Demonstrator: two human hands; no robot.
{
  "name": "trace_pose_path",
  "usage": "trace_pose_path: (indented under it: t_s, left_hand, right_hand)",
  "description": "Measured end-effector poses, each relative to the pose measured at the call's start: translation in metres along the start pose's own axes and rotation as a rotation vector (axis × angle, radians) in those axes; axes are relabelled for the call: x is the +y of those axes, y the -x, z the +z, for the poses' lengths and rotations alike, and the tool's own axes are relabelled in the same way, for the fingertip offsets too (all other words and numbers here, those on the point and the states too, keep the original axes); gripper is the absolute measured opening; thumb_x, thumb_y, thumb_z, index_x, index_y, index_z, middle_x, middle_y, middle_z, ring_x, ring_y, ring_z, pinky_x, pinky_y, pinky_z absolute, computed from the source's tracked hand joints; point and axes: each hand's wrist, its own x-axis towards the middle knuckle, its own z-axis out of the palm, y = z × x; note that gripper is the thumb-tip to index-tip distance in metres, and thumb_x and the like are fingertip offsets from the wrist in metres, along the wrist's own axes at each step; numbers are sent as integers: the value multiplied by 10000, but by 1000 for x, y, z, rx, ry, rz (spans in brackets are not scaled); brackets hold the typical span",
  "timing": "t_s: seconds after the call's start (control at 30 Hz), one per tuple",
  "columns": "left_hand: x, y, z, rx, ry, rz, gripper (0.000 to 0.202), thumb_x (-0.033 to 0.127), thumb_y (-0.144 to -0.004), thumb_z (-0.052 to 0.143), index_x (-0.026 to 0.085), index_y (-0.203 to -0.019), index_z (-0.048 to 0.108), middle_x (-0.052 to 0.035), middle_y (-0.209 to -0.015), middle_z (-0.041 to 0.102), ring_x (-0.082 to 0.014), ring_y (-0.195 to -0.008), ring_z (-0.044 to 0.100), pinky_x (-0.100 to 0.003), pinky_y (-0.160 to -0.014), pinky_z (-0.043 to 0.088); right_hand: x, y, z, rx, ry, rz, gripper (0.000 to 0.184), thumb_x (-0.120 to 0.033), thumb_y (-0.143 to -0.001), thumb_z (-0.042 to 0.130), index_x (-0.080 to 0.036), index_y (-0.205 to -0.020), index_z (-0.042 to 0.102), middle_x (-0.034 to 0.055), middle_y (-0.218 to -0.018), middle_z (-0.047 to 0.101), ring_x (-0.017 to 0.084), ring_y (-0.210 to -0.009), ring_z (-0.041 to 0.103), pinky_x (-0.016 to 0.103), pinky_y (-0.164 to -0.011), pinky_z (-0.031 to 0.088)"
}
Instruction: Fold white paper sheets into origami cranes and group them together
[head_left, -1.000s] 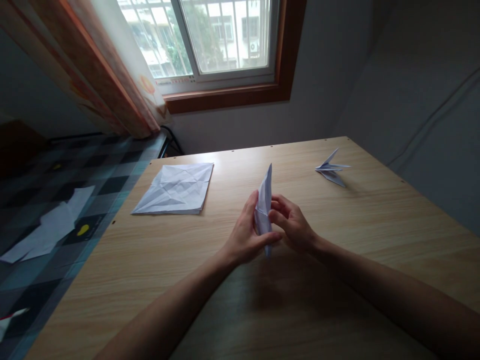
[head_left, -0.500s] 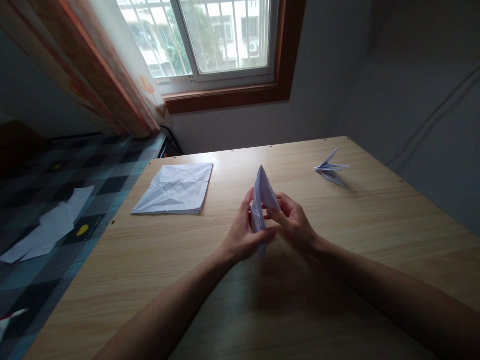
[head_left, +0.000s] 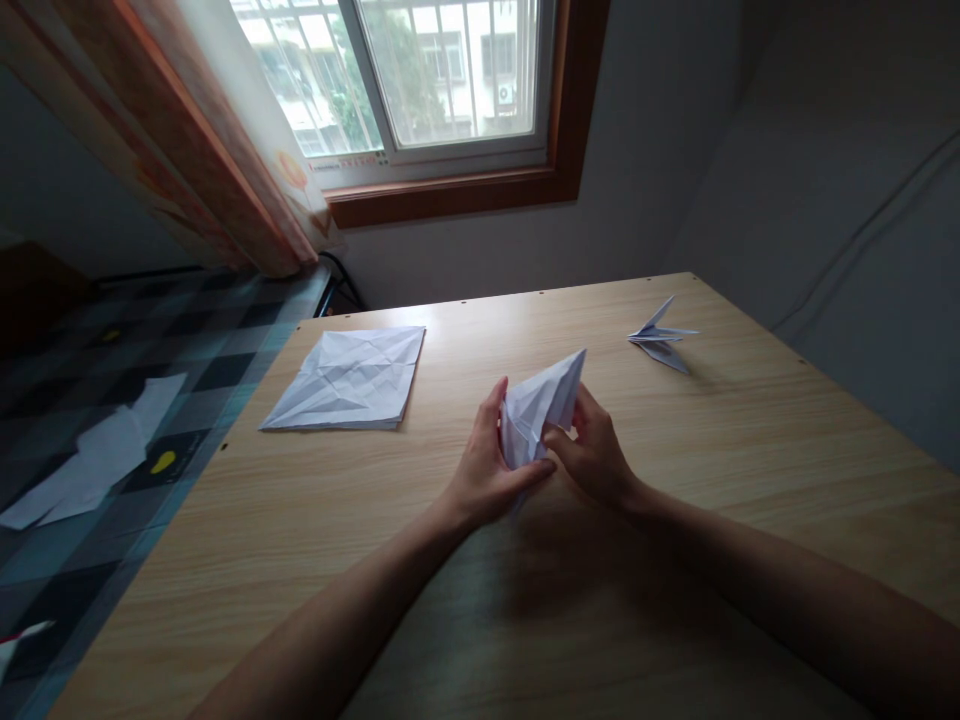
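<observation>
A partly folded white paper shape [head_left: 541,408] is held above the wooden table [head_left: 675,480] between both my hands. My left hand [head_left: 484,470] pinches its lower left side, thumb at the front. My right hand [head_left: 592,450] grips the right side, and a flap points up and to the right. A creased square sheet of white paper [head_left: 346,378] lies flat on the table to the left. A finished folded paper figure [head_left: 661,338] with pointed wings sits at the far right of the table.
A window with a wooden frame [head_left: 450,195] and a curtain [head_left: 225,150] is behind the table. To the left a checked cloth surface [head_left: 112,400] carries loose white paper scraps [head_left: 97,460]. A grey wall runs along the right.
The upright narrow paper shape has spread open. Its top flap has swung down to the right under my right hand. My left hand has held its place.
</observation>
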Motion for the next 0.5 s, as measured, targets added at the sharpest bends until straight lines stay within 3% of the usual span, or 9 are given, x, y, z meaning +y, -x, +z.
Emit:
trace_pose_path:
  t_s: [0.13,0.23,0.33,0.5]
  left_hand:
    - [6,3,0,13,-208,106,1055,466,-690,794,275,-1511,158,-172,-1538,257,-395,-1392,297,-580,-1114,314]
    - [11,5,1,-12,-330,184,1082,519,-691,784,281,-1516,126,-186,-1567,177,-405,-1431,212,-616,-1128,263]
    - [13,6,1,-56,-346,207,1088,546,-704,765,290,-1522,95,-194,-1577,144,-402,-1445,188,-625,-1129,257]
    - [8,4,-2,-77,-275,162,991,466,-765,724,249,-1523,123,-174,-1572,193,-375,-1443,224,-571,-1157,250]
  right_hand:
    - [3,-1,5,190,66,96,689,-244,-676,718,-214,-1304,437,80,-996,655,247,-826,647,370,-706,549]
    - [2,-1,8,310,96,166,715,-337,-673,755,-214,-1294,423,81,-952,647,247,-779,640,367,-675,537]
    - [3,0,10,324,71,194,642,-415,-683,760,-236,-1223,462,62,-913,657,245,-755,641,359,-654,525]
    - [12,-2,7,244,141,170,232,-316,-721,693,-239,-904,574,38,-789,675,239,-694,629,329,-587,492]
